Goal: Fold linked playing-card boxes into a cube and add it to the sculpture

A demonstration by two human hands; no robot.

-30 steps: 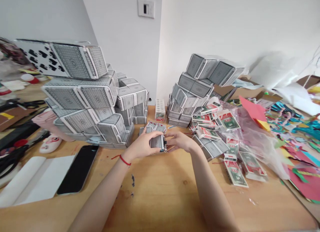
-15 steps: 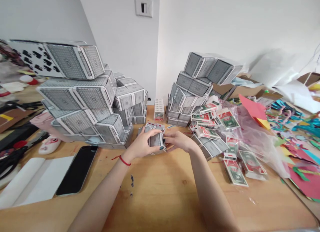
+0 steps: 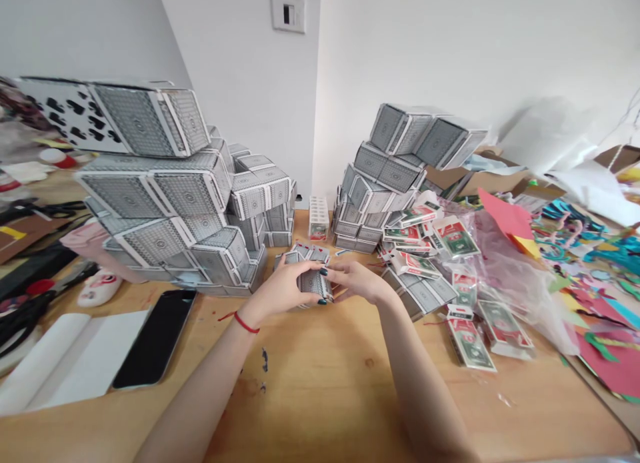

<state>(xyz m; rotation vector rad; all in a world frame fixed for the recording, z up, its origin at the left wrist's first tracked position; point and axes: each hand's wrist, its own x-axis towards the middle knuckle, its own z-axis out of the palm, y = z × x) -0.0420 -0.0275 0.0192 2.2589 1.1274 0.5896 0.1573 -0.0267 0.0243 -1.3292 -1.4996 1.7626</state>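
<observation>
A small box folded from playing cards (image 3: 315,281), grey patterned backs outward, sits low over the wooden table in front of me. My left hand (image 3: 281,288) grips it from the left, with fingers over the top and thumb along the near edge. Fingertips of my right hand (image 3: 361,281) press together at its right end; part of that end is hidden behind them. Just behind the box lie more cards (image 3: 316,252) with red marks, partly covered by my left hand.
Stacked card boxes rise at the left (image 3: 185,190) and right (image 3: 380,176). A phone (image 3: 155,340) and open notebook (image 3: 75,363) lie front left. Several red-green card packs (image 3: 470,343), a plastic bag (image 3: 525,296) and coloured paper scraps (image 3: 610,336) spread over the right side.
Both hands stay around the same card box. The left fingertips have shifted slightly at its right end, and the right fingers have moved a little closer to them.
</observation>
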